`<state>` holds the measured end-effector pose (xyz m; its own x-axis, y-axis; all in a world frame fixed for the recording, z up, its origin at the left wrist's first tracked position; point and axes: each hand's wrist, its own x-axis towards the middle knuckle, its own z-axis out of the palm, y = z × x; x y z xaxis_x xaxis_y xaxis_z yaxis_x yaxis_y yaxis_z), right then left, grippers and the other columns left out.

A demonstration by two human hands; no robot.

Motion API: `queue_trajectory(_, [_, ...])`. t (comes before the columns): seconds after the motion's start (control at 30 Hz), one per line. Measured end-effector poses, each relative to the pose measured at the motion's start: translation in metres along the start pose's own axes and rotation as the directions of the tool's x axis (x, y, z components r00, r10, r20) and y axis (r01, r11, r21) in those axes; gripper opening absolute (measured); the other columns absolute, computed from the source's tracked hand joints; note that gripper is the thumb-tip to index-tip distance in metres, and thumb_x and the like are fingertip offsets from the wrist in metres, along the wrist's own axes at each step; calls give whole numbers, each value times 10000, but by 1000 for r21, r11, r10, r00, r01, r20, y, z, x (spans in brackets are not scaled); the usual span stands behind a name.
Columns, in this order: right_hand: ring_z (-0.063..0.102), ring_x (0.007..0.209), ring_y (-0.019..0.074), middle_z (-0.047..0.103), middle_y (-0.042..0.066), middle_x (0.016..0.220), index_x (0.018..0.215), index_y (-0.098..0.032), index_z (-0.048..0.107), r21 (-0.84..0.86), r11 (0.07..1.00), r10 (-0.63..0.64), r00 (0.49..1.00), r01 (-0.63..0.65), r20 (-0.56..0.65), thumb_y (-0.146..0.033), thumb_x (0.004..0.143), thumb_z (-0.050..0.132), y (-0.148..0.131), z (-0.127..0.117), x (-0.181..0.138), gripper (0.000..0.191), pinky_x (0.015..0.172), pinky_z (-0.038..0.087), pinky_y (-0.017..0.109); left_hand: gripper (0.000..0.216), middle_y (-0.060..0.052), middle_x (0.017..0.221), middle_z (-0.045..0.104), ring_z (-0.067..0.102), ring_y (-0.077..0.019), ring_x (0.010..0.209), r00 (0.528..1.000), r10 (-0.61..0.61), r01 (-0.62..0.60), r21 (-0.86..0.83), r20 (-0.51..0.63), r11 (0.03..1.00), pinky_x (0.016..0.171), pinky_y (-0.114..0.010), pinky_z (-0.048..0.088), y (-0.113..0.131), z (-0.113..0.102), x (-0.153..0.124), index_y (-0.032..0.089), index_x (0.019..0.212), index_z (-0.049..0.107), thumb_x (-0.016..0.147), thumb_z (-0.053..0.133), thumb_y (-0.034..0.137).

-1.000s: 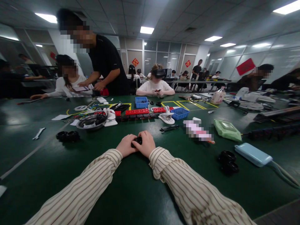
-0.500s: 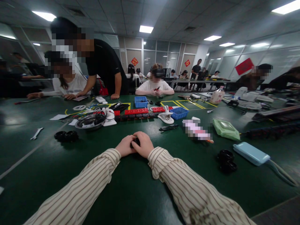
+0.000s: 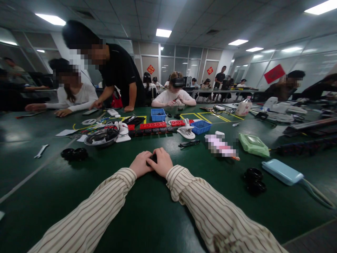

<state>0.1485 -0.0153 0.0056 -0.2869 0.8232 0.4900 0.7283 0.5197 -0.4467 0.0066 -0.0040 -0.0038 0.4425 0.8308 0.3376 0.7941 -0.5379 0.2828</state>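
My left hand and my right hand meet over the green table, both closed around a small black part. Fingers cover most of it, so its full shape is hidden. To the left sits a pair of glossy black round parts. Another black cluster of ring-like parts stands to the right, beyond my right sleeve. Folded black glasses lie a little past my right hand.
Beyond my hands are a metal bowl with cables, a red-and-black strip, a white clip stand and a blue bin. A wrench lies left; green wipes and a light-blue power bank lie right. People work opposite.
My right hand's fingers have shifted slightly on the black part; both hands stay in place. Across the table, the standing person's arm has drawn back and the seated person's hand has moved left.
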Motion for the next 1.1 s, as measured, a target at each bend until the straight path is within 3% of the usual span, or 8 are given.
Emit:
queue_trajectory(0.33, [469,827,164,457,34,867,859,-180,472,92,996,6,1000,-7,9,-407,791,509,1,0,0,240,754,405,307,265,-42,850,526,511,-218,837,999,-31,36,-160,32,986,781,-334,423,-2,-1,1,146,821,529,605,646,246])
queue_trajectory(0.6, [466,832,167,456,31,870,861,-182,477,119,993,-6,1000,4,11,-376,752,561,3,3,1,239,759,403,314,336,-50,877,537,510,-223,854,998,-16,24,-146,60,989,799,-338,415,-4,1,1,148,886,542,593,666,256])
queue_trajectory(0.87, [463,836,158,492,15,851,854,-184,500,181,981,-72,997,65,32,-197,696,574,3,-2,1,175,773,383,306,394,-60,948,544,508,-234,924,996,-12,26,-179,83,984,846,-343,400,-9,2,1,157,943,550,582,675,257])
queue_trajectory(1.1, [471,846,158,500,19,866,882,-183,502,193,980,-58,998,49,39,-214,716,558,2,1,1,178,789,385,306,400,-64,984,540,500,-238,958,998,-6,18,-197,64,980,875,-355,394,-8,2,0,166,967,551,590,664,240])
